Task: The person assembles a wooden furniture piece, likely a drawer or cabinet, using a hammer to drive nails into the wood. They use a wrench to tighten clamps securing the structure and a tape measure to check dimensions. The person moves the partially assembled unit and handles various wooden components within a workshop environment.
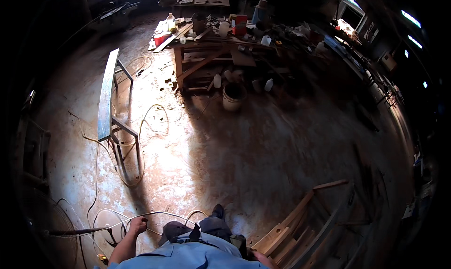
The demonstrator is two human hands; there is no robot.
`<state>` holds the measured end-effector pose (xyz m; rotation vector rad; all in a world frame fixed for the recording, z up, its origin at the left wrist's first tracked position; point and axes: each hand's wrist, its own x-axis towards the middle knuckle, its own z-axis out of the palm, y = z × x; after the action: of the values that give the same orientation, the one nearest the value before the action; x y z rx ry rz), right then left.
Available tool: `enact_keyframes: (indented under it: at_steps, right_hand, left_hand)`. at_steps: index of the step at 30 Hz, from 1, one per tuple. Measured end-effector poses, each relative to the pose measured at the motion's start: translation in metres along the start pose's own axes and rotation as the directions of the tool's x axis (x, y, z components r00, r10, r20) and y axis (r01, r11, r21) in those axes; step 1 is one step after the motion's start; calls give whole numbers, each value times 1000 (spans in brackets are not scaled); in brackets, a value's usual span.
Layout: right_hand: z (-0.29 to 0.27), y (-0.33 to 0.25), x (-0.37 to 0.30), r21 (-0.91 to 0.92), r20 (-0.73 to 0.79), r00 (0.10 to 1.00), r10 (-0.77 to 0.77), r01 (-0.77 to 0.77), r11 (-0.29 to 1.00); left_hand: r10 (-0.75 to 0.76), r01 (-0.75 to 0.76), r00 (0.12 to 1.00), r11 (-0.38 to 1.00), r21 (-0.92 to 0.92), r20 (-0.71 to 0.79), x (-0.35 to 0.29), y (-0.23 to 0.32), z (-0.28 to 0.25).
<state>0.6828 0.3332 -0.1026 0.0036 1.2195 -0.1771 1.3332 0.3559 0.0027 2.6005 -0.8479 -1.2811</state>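
My left hand (138, 225) is closed in a fist at my left side, above the floor. A pale cord (162, 212) runs right by its knuckles. Whether the fingers grip the cord is too small to make out. Of my right arm only a strip of bare skin (261, 258) shows at the lower edge, beside a dark pouch (239, 242) on my waist. The fingers of that hand are hidden. Close to this arm lies a wooden frame (282, 231) of long boards.
A long narrow bench (107, 97) stands ahead on the left, with a yellowish cord (141, 175) looped around its legs. Farther off is a cluttered wooden workbench (179, 67), a bucket (233, 100) before it. A round wire-grilled thing (51, 222) sits at the lower left.
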Motion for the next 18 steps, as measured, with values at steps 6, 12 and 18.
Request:
enact_keyframes:
  at_steps: [6,12,18]
  right_hand:
    - [79,-234,-29,-181,-455,887,-82,-2,984]
    - [179,-387,-79,-62,-286,764,-578,587,807]
    - [228,-473,-82,-327,-433,724,-537,430,842]
  left_hand:
    - [-112,134,978,984,-121,174,30,114,7]
    - [-63,131,977,930,-344,204,135,200,6]
    - [-42,186,964,816,-547,264,270,271,-8]
